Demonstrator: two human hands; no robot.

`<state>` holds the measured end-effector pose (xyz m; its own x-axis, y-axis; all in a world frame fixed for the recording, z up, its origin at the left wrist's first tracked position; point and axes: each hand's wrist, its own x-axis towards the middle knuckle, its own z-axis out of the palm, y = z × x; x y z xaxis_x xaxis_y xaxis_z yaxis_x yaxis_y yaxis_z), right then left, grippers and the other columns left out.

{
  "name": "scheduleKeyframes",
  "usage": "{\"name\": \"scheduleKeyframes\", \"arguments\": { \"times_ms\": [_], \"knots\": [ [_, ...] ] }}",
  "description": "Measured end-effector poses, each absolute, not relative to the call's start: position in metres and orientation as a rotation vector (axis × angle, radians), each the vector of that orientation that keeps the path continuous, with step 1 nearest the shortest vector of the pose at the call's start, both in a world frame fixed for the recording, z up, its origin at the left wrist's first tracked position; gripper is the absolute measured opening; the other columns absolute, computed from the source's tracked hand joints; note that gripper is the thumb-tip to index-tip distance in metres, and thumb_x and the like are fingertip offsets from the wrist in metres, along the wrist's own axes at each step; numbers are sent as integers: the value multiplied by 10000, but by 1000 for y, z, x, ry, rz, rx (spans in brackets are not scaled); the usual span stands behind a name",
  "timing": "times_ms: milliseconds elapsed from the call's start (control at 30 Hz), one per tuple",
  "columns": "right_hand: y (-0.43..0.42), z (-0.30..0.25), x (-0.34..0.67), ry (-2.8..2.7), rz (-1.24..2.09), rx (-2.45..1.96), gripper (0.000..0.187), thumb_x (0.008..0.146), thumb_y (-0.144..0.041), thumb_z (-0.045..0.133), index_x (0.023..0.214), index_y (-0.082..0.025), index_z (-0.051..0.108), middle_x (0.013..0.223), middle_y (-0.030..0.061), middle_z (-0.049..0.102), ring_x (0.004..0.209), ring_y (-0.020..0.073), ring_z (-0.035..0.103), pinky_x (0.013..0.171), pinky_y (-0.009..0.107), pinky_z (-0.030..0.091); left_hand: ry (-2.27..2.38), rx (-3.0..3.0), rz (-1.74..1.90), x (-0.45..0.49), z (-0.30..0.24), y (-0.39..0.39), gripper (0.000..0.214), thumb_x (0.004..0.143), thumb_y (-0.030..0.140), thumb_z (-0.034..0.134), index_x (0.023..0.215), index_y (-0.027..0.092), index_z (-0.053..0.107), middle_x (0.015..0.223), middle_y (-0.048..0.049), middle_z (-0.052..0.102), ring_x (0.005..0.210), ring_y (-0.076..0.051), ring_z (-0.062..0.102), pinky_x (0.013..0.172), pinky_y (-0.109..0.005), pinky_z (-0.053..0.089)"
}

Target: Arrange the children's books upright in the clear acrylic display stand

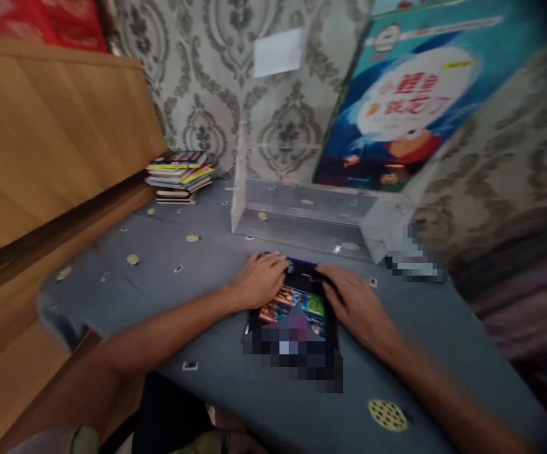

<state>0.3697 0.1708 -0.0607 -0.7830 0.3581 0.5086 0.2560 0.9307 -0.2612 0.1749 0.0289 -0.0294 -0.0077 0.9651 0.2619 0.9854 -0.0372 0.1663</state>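
Note:
A thin, dark, glossy book (306,280) with rows of small colourful pictures on its cover lies on the grey tablecloth in front of me. Its lower part is pixelated. My left hand (261,280) grips the upper left side, fingers bent over the edge and onto the cover. Along the upper right edge, my right hand (356,299) holds the book with its thumb and curled fingers. Just beyond it stands a clear acrylic stand (301,224). A large blue picture book (396,107) with red Chinese characters leans upright in the stand.
A stack of books (178,176) sits at the back left beside a wooden cabinet (55,139). The grey tablecloth (159,302) has yellow pineapple prints. Right of the stand lies a pixelated item (415,258). A white paper (277,52) shows against the patterned wall.

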Motion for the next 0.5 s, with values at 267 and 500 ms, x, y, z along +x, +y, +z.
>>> {"name": "scheduleKeyframes", "arguments": {
  "times_ms": [267, 500],
  "knots": [
    [177, -69, 369, -2507, 154, -392, 383, 1004, -351, 346, 1220, -197, 622, 1174, 134, 725, 1096, 291, 691, 959, 501, 552, -2147, -2161, -420, 177, -22, 22, 299, 1022, 220, 393, 1253, 135, 563, 1434, -119, 580, 1376, -241, 487, 1113, -468, 378],
    [177, -68, 369, -2507, 145, -370, 396, 990, -389, 343, 1190, -203, 631, 1152, 126, 733, 1046, 292, 708, 914, 493, 581, -2084, -2162, -244, 185, -6, 35, 274, 1010, 298, 451, 1083, 115, 641, 1191, -136, 692, 1160, -269, 615, 984, -459, 442]
  ]
}}
